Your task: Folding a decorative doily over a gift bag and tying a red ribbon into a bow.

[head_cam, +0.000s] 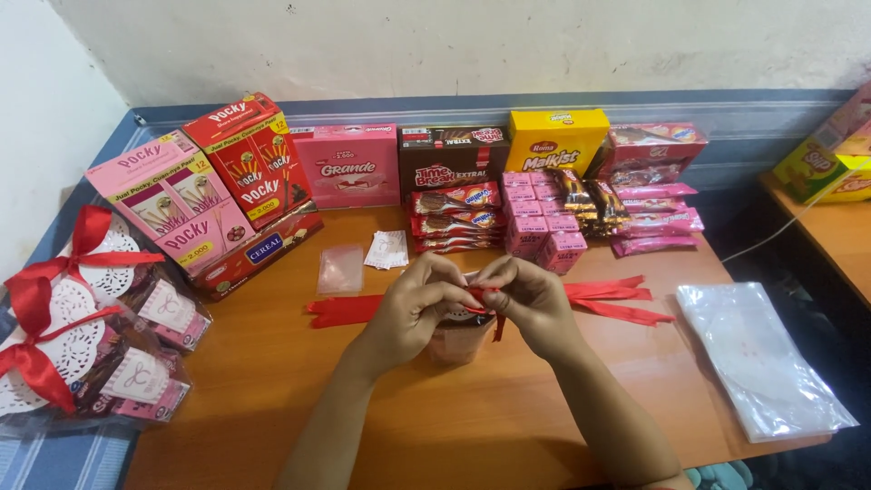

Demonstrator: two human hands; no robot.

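Far left, finished gift bags lie stacked, each tied with a red bow over a white doily. Behind them — snack boxes along the wall. Centre of the wooden table: my left hand has fingers pinched shut on the red ribbon at the neck of a small clear treat bag, which stands just below my knuckles. My right hand is closed on the same ribbon — the knot seems half made. Next, I judge, a steady pull to cinch it. Spare ribbon strips trail right; a pile of empty plastic bags lies beyond.
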